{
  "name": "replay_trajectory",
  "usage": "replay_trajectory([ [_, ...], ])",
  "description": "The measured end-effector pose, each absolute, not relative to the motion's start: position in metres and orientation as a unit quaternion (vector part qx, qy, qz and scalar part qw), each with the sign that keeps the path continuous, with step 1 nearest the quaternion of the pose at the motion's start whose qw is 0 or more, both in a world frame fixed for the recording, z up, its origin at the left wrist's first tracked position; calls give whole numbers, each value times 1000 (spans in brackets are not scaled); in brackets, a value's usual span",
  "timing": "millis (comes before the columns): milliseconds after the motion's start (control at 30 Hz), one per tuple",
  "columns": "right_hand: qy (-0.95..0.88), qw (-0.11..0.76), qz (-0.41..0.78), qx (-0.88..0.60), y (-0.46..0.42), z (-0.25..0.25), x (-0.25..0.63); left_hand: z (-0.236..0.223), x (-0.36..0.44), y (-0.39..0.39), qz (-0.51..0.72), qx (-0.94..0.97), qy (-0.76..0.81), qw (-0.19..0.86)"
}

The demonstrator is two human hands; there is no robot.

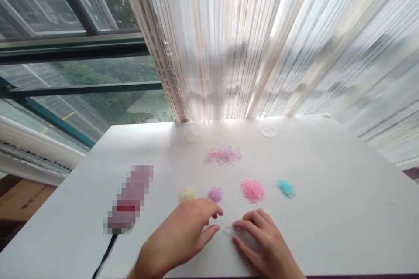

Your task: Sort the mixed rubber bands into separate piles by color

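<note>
Small, thin rubber bands lie sorted by colour in piles across the middle of the white table: a pale yellow pile [187, 194], a purple pile [215, 194], a larger pink pile [252, 190] and a teal pile [286, 188]. My left hand [186, 231] hovers just in front of the yellow and purple piles, thumb and fingers apart, holding nothing. A few loose bands [227, 231] lie at the fingertips of my right hand [258, 237]. Its fingers are curled, with a gap between index finger and thumb. Farther back is a mixed-colour pile of bands [223, 156].
Two clear round plastic pieces, a container [192, 132] and a flat lid or dish [269, 131], stand near the table's [337, 209] back edge. At left lies a blurred-out pinkish object [132, 198] with a black strap [106, 255]. Sheer curtains [222, 52] hang behind.
</note>
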State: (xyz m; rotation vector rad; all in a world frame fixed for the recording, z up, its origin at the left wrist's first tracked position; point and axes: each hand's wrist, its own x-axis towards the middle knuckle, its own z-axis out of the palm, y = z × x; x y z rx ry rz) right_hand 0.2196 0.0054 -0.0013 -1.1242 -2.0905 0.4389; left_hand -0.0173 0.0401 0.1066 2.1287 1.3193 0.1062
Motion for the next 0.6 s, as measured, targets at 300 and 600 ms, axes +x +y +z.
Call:
replay_trajectory([
  [300, -820, 334, 175, -429, 5, -3, 221, 38, 11, 6, 143, 779, 527, 308],
  [600, -781, 388, 219, -437, 2, 1, 225, 28, 11, 1, 220, 778, 522, 273],
])
